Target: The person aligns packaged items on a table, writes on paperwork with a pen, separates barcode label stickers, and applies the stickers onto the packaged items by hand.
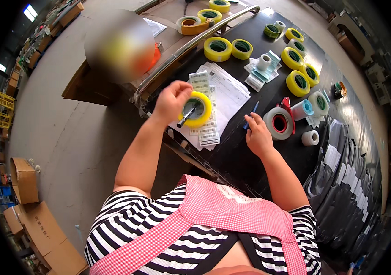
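Note:
My left hand [173, 101] has its fingers pinched together beside the upper left rim of a yellow roll of tape [207, 112]; whatever they hold, if anything, is hidden. The roll lies on strips of barcode labels [208, 137] and a stack of white printed sheets [232, 94]. A dark marker [187, 115] rests slanted across the roll's hole. To the right, my right hand [259, 136] hovers low over the black table with its fingertips closed on a blue pen [255, 107]. Just beyond that hand stands a red tape dispenser [288, 106] with a wide clear roll [273, 131].
Several yellow tape rolls [297, 83] stand along the far side of the black table [232, 158]. Small white label rolls [310, 138] sit nearby. Black plastic bags [342, 183] pile up at the right. A metal rail [191, 46] edges the table; another person [120, 46] is beyond it.

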`<state>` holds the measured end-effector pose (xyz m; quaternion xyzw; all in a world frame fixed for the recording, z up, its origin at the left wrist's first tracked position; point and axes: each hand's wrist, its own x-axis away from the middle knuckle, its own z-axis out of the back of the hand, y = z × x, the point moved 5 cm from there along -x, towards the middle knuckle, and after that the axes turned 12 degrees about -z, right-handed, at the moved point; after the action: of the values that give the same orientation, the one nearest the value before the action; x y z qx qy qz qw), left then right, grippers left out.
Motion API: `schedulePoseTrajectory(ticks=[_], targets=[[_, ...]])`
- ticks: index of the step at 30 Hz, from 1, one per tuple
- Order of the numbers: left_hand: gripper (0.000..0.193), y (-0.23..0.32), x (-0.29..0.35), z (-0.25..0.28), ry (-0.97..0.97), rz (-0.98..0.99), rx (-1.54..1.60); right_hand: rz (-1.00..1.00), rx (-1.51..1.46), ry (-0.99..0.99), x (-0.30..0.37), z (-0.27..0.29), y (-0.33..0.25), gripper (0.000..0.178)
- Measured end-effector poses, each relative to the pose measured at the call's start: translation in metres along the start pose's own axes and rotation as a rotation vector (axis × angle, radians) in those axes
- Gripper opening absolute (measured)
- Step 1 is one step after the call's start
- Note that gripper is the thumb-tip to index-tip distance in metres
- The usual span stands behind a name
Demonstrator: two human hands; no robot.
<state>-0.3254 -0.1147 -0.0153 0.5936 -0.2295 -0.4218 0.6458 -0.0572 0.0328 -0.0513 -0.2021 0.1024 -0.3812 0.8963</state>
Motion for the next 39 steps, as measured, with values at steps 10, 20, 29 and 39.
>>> schedulePoseTrajectory(ticks=[10,20,29,39], targets=[[0.031,-0.124,-0.097,0.014,0.031,0.533,0.062,-0.026,0.290,0.157,-0.029,-0.039,0.004,0.039],[0.030,-0.127,-0.104,-0.012,0.313,0.569,0.360,-0.056,0.174,0.132,-0.005,-0.029,0.005,0.030],[0.023,-0.079,-0.086,-0.027,0.135,0.458,0.852,-0.080,-0.348,0.008,-0.036,-0.023,-0.034,0.028],[0.021,-0.030,-0.104,-0.082,-0.152,0.205,0.718,-0.420,-0.375,-0.204,-0.058,-0.083,-0.094,0.050]])
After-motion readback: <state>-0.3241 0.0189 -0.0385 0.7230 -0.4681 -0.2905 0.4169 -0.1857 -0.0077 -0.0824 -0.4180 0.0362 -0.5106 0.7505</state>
